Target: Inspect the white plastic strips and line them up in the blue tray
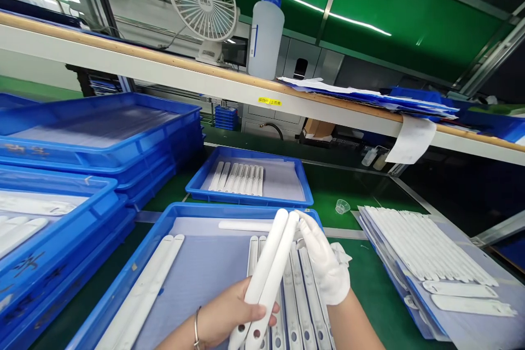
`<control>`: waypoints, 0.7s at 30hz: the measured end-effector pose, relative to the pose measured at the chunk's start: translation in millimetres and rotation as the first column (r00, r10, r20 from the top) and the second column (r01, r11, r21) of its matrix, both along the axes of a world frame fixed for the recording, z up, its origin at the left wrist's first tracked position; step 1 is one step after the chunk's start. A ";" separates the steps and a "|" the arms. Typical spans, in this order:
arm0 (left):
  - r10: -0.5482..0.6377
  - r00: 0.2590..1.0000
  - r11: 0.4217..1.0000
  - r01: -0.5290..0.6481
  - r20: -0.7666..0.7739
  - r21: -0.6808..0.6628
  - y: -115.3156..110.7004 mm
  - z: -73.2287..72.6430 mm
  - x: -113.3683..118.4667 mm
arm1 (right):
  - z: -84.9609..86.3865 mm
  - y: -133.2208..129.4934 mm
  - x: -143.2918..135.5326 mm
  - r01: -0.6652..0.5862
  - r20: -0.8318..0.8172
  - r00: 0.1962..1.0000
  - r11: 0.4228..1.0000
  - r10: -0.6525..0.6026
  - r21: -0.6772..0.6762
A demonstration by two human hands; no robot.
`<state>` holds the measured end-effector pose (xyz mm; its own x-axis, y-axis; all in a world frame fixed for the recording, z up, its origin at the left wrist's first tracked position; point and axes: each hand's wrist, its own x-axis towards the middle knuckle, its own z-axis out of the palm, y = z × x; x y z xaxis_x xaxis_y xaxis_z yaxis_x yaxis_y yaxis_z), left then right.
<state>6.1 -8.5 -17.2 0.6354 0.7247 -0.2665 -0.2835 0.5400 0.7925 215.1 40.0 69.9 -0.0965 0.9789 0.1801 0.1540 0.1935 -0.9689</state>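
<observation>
A: Hands first. What is held?

B: Left hand (227, 314), bare with a wrist bangle, is clenched around the lower part of two long white strips (268, 276), kept side by side and tilted up and away. Right hand (324, 260), in a white glove, pinches the same pair near the rounded top ends. The pair hangs just above the near blue tray (135, 268).

A: Contents of that tray?

B: Grey liner sheet. Two strips lie together at its left, one lies crosswise at the far edge, and a row lies under the hands, holes showing at the near ends.

A: Other containers?

B: Far tray (305, 197), beyond the near one: grey liner, a short row of strips at its left half. Left side: stacked blue trays (123, 147), the top one covered by a clear sheet; a nearer stack (61, 229) shows white strips inside. Right of the hands, loose strips on layered sheets (426, 251) on the green table (361, 284). Small clear cup (342, 206) stands between the far tray and the sheets.

A: The shelf?

B: White bottle (266, 33) with blue cap, beside a small fan (203, 0).
</observation>
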 end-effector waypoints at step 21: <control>0.153 0.987 0.985 -0.149 0.043 -0.084 4.5 -8.4 -1.6 | -70.6 10.2 -29.8 -0.371 -0.228 0.919 0.900 0.321 -0.230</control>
